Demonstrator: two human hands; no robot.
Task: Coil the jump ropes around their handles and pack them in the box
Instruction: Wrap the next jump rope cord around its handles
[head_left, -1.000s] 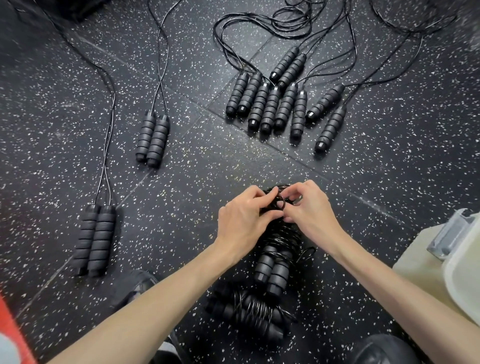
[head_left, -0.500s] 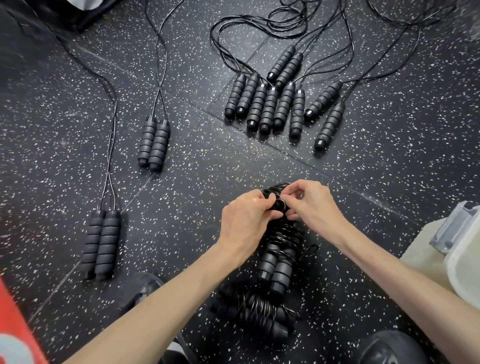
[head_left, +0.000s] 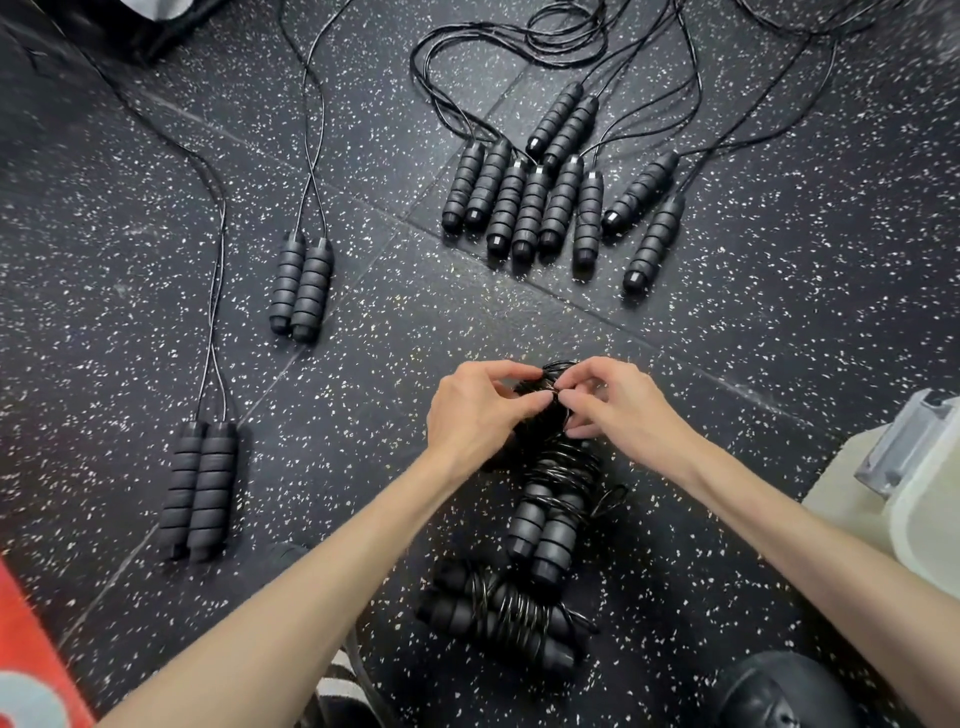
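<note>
Rope (head_left: 553, 467) coil's top end pinched between both hands.

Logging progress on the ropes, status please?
Left hand and right hand pinch cord at top of the wrapped rope. One finished bundle below. Box at right, unobstructed.
</note>
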